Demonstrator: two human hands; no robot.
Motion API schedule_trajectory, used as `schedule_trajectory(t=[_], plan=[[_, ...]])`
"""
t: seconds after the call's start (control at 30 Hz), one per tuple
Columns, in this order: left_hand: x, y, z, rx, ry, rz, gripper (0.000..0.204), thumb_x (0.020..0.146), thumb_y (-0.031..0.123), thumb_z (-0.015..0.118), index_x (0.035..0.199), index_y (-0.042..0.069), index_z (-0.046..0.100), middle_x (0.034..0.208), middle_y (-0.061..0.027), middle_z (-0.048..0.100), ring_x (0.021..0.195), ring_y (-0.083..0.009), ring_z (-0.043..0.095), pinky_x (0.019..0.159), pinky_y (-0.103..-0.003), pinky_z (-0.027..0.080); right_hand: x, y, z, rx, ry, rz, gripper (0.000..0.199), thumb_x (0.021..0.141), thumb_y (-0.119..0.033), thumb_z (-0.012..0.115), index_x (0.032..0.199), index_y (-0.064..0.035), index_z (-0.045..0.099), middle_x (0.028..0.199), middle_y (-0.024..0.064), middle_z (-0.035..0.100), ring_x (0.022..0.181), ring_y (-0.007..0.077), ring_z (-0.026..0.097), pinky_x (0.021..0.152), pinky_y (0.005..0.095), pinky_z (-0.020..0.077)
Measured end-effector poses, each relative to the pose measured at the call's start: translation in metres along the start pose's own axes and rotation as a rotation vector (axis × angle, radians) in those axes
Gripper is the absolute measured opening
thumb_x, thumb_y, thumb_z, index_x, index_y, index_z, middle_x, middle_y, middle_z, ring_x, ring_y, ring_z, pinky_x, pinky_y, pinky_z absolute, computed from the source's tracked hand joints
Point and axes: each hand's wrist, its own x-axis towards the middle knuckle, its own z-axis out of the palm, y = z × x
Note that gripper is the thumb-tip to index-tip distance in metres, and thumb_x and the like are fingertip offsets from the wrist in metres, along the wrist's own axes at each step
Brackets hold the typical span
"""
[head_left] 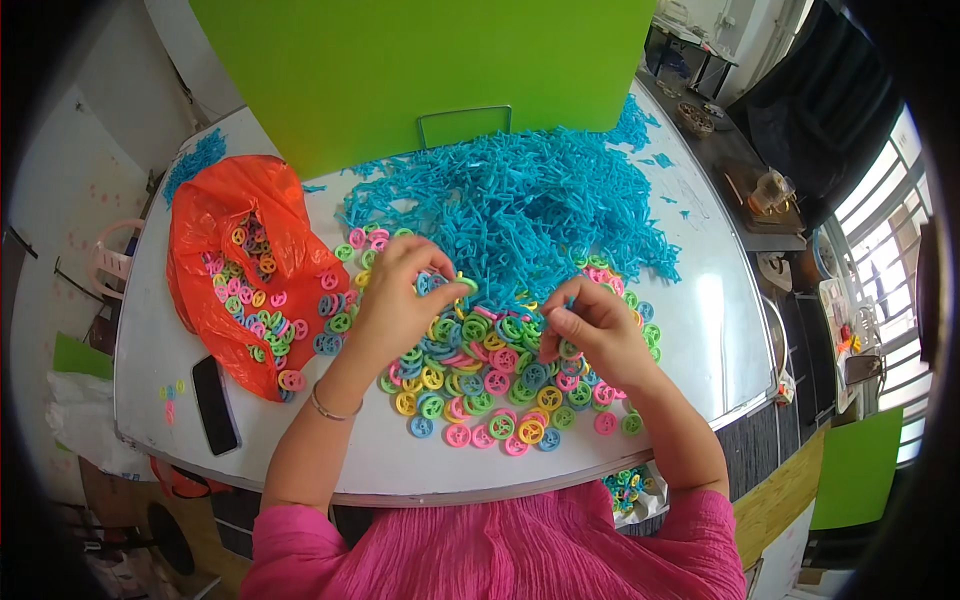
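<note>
My left hand [393, 300] pinches a green plastic wheel [467, 285] between thumb and forefinger, above the near edge of a heap of thin blue plastic pieces [545, 195]. To its right my right hand [605, 330] is closed in a pinch, palm turned inward. A bit of blue shows at its fingertips, apparently one of the small blue pieces. Under and between both hands spreads a pile of small spoked wheels [497, 382] in pink, green, yellow and blue. The two hands are a short way apart and do not touch.
An open red plastic bag [205, 290] with more wheels lies at the left of the white table [700, 340]. A black phone [215, 405] rests near the front left edge. Behind the blue heap stands a bright green panel [420, 70] with a metal handle [465, 108].
</note>
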Motion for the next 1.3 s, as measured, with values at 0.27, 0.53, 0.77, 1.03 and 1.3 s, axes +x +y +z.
schedule_trajectory(t=[0.27,0.53,0.77,1.03,1.3], plan=[[-0.026,0.029,0.035,-1.273,-0.462,-0.562,0.021,0.095,0.019,0.062,0.107,0.002,0.058,0.088,-0.0037,0.065,0.077,-0.0089,0.064,0.068,-0.021,0.053,-0.009,0.008,0.019,-0.119,0.004,-0.149,0.016,0.094,-0.007,0.06,0.108,-0.0007,0.056,0.085,0.0077,0.063,0.071,0.013,0.065,0.061,0.0241,0.0511],[-0.027,0.032,0.029,-1.42,-0.444,-0.586,0.015,0.094,0.016,0.062,0.101,0.003,0.057,0.09,-0.0059,0.065,0.072,-0.0098,0.064,0.065,-0.022,0.053,-0.003,0.009,0.023,-0.539,0.129,-0.461,0.008,0.095,-0.004,0.058,0.099,0.0005,0.053,0.101,0.0139,0.064,0.084,0.0124,0.064,0.068,0.0255,0.0532],[-0.037,0.047,0.025,-1.47,-0.464,-0.595,0.011,0.094,0.014,0.063,0.098,0.006,0.057,0.086,-0.0047,0.064,0.073,-0.0091,0.062,0.064,-0.021,0.051,-0.003,0.016,0.02,0.001,0.199,-0.215,0.007,0.096,-0.006,0.057,0.097,-0.0005,0.052,0.096,0.0112,0.066,0.083,0.011,0.063,0.071,0.024,0.0512],[-0.033,0.044,0.029,-1.397,-0.195,-0.618,0.014,0.096,0.016,0.06,0.105,0.005,0.061,0.091,-0.002,0.065,0.078,-0.0073,0.061,0.066,-0.02,0.05,0.003,0.01,0.014,0.142,0.167,-0.259,0.012,0.096,-0.012,0.059,0.098,-0.0012,0.058,0.112,0.0086,0.062,0.084,0.0094,0.061,0.071,0.0243,0.0531],[-0.033,0.056,0.024,-1.537,-0.294,-0.687,0.014,0.094,0.015,0.062,0.103,0.005,0.064,0.085,-0.002,0.066,0.072,-0.0078,0.063,0.064,-0.02,0.053,0.003,0.015,0.017,0.137,0.09,-0.161,0.009,0.094,-0.009,0.059,0.096,-0.0015,0.054,0.128,0.023,0.057,0.1,0.0187,0.064,0.073,0.0304,0.0574]])
